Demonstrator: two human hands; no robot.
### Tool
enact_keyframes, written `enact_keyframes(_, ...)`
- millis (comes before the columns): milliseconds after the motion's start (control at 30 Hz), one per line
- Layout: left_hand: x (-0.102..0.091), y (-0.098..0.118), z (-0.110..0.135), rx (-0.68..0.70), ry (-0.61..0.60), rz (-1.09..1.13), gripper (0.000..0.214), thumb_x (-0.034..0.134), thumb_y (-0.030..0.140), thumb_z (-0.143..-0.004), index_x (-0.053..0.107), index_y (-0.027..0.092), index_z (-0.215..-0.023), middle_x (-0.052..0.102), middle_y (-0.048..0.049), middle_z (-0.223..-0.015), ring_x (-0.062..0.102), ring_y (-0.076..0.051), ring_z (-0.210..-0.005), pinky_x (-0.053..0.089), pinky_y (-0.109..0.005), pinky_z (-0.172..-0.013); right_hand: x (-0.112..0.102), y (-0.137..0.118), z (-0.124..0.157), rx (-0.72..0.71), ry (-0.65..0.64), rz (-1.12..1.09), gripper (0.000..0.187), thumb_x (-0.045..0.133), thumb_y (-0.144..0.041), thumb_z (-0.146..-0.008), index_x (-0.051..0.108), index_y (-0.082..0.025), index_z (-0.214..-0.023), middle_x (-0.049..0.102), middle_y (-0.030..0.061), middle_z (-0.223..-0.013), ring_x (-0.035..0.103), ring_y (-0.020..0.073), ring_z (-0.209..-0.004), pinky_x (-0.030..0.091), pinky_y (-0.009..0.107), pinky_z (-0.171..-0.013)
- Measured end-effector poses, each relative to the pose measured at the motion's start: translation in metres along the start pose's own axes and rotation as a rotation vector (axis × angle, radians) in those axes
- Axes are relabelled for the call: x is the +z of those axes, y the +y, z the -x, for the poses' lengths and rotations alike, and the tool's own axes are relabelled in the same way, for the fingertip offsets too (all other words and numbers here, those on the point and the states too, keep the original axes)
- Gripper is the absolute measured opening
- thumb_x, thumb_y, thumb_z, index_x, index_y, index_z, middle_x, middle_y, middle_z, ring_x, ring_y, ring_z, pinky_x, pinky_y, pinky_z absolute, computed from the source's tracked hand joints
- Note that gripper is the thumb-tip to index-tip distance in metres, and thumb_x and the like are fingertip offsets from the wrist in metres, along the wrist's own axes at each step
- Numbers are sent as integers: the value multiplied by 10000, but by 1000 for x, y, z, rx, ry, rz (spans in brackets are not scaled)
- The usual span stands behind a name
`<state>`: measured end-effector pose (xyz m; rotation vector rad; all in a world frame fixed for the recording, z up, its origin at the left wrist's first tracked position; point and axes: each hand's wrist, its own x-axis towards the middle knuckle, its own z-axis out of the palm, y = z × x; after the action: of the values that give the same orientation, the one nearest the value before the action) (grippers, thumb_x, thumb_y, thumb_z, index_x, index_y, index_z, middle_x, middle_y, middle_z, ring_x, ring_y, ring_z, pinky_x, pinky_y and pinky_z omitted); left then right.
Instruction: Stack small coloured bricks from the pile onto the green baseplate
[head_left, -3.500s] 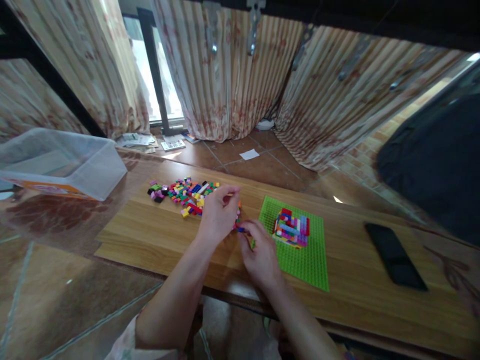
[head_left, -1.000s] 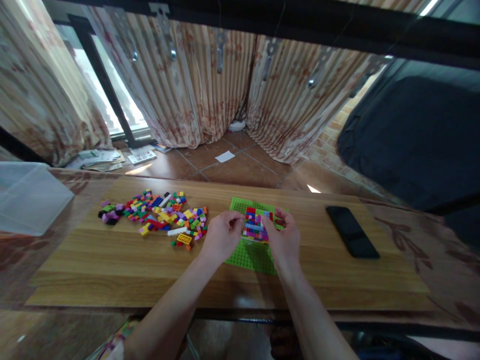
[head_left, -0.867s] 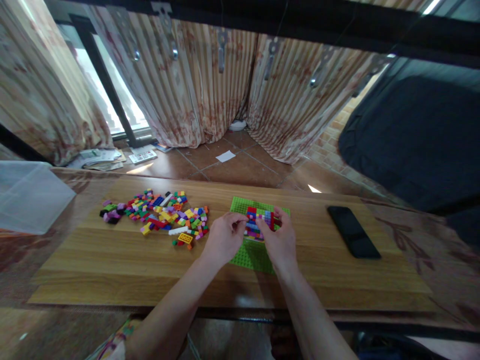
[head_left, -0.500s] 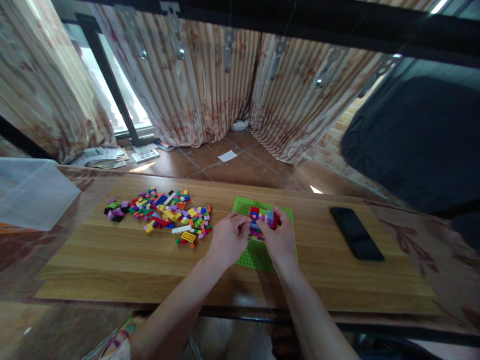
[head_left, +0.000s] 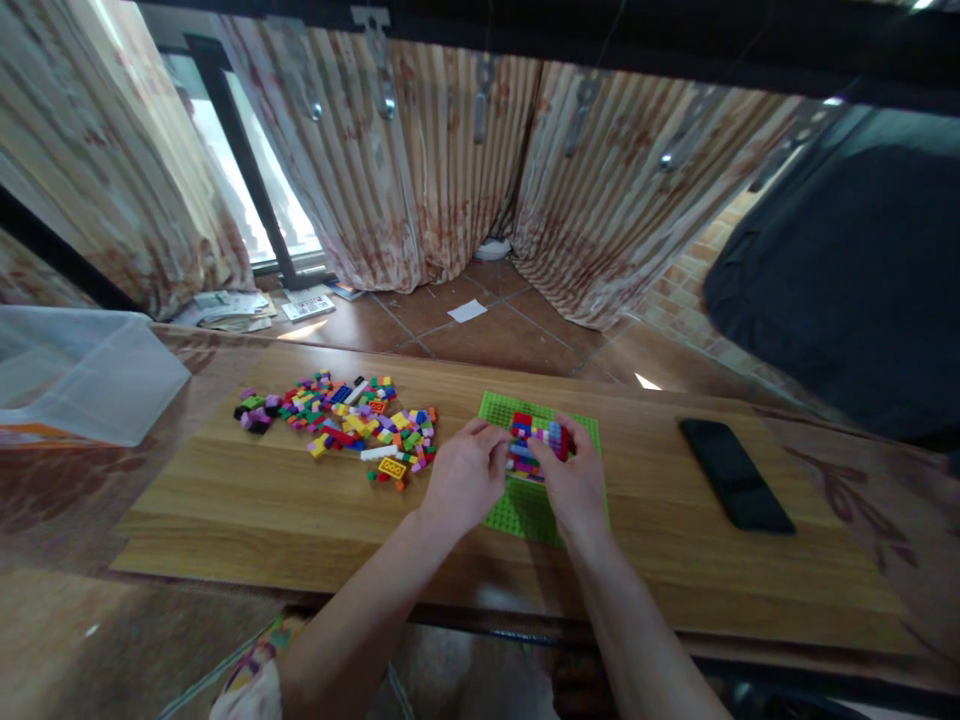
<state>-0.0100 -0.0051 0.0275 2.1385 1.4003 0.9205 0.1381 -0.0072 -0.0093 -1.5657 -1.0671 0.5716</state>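
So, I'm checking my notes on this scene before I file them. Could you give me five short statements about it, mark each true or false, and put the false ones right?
1. The left hand and right hand are both at the brick build. True.
2. The brick build stands on a red sheet. False: it stands on a green baseplate.
3. The loose bricks lie to the left of the green baseplate. True.
4. To the right of the green baseplate lies a book. False: a black phone lies there.
5. A white paper lies on the tiled floor. True.
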Motion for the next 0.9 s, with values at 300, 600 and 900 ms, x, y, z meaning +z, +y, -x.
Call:
enact_keyframes(300,-56,-43,-8,-277,94,-183,264,497,129,-864,734,178,-968,703,-62,-908,638,-164,-754,500,-278,-721,-5,-8,1,65,-24,77,559,670,-520,-751,602,-195,-1201,640,99,-1118,610,264,-1018,475,491,-926)
enact_keyframes(600,-65,-62,-2,-250,-25,-482,361,498,122,-839,714,209,-1114,673,-97,-1085,620,-229,-1008,483,-338,-911,-1,-16,8,-237,-185,300,516,626,-508,-798,605,-182,-1198,570,149,-1230,521,295,-1165,375,515,-1045)
enact_keyframes(900,-53,-66,-11,-223,-70,-561,266,473,146,-846,730,167,-907,697,-107,-948,615,-256,-961,465,-369,-894,-2,-19,8,-241,-240,294,498,603,-508,-813,618,-172,-1181,578,152,-1227,530,286,-1162,386,497,-1044)
